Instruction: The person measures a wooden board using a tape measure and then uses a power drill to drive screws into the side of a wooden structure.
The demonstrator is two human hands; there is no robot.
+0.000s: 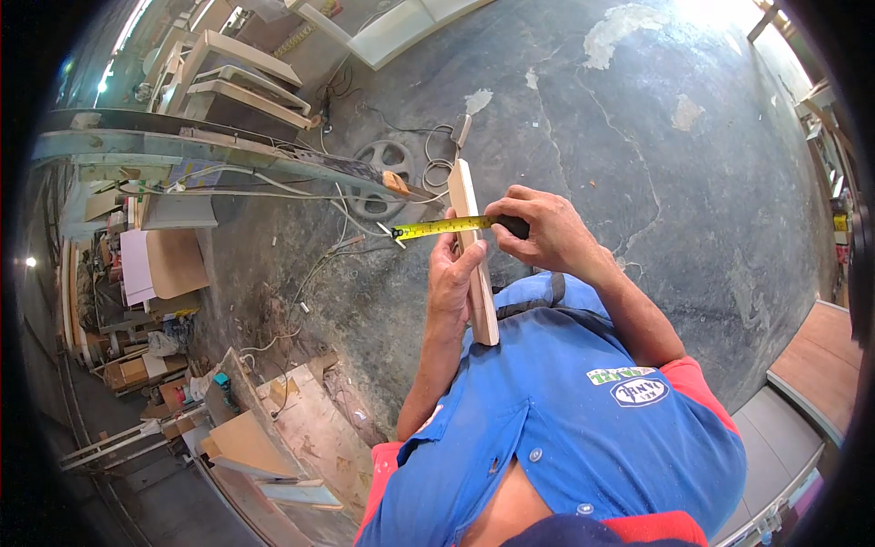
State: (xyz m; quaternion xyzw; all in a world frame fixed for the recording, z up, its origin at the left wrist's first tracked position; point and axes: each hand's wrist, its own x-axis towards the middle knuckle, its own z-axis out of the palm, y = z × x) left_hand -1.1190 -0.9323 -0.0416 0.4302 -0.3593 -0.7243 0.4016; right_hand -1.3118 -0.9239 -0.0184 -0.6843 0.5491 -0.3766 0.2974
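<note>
In front of my body, my left hand (448,278) is closed round a narrow wooden board (482,305) that stands on a slant, its lower end close to my blue shirt. My right hand (547,228) grips a dark tape measure (512,225) just right of the board. The tape's yellow blade (442,227) crosses the board's face and sticks out to the left past its edge. Its metal end hook hangs free in the air. The thumb of my left hand lies along the board just below the blade; some of its fingers are hidden behind the board.
A metal beam (228,150) runs in from the left toward the board. Beyond it a spoked wheel (383,169) and loose cables (437,164) lie on the concrete floor (620,146). Wood panels (241,87) lean at the upper left. A wooden-topped surface (825,360) stands at the right.
</note>
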